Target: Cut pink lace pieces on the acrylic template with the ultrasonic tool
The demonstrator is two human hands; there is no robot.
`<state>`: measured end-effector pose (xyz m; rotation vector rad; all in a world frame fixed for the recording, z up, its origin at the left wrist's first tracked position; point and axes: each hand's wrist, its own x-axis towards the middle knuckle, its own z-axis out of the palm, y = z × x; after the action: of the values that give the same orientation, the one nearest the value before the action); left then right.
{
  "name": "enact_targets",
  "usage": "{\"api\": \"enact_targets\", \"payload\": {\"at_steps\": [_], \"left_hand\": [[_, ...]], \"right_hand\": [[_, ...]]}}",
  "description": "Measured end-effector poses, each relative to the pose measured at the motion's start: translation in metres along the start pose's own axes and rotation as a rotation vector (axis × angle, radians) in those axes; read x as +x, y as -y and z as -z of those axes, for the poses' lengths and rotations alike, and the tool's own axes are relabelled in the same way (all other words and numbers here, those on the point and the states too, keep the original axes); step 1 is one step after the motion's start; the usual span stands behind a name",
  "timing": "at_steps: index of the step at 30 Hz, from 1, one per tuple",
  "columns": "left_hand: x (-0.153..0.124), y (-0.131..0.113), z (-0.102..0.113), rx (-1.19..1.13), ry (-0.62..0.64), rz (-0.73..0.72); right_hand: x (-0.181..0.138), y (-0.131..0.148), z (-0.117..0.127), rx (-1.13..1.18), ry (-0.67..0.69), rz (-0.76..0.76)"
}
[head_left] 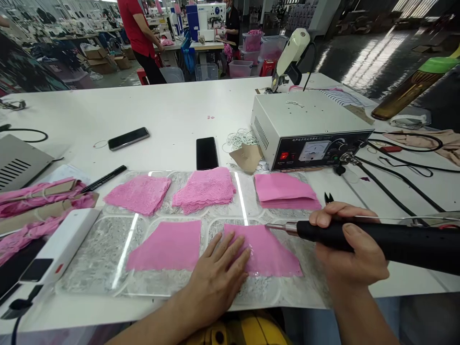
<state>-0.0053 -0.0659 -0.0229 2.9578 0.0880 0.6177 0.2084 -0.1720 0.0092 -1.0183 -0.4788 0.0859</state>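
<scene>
My left hand (pixel 224 270) lies flat, fingers stretched out, on the left part of a pink fabric piece (pixel 271 254). In my right hand (pixel 354 244) is a thick black handpiece (pixel 338 237) with a slim metal tip, fingers closed around it. Its tip is at the top edge of that piece. A small dark pointed tool tip (pixel 328 198) shows above my right fingers; the rest of it is hidden. Beside my left hand rests another pink fabric piece (pixel 165 247). Behind are a lace stack (pixel 204 189), a lace piece (pixel 138 194) and a plain pink stack (pixel 283 189).
A clear sheet (pixel 93 258) lies under the fabric. Behind it stand a control box (pixel 316 124) with cables and a black phone (pixel 207 153). Another phone (pixel 128 138), a white device (pixel 61 249) and pink bundles (pixel 39 201) are leftward. A person in red (pixel 138 33) stands beyond the table.
</scene>
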Motion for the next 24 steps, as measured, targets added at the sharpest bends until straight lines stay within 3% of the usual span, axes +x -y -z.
{"api": "enact_targets", "payload": {"at_steps": [12, 24], "left_hand": [[-0.008, 0.004, -0.006, -0.018, -0.034, 0.017], [-0.014, 0.002, 0.009, -0.11, -0.051, -0.049]], "right_hand": [[0.0, -0.001, -0.001, -0.04, 0.017, 0.024], [-0.005, 0.019, 0.018, -0.045, -0.059, -0.012]]}}
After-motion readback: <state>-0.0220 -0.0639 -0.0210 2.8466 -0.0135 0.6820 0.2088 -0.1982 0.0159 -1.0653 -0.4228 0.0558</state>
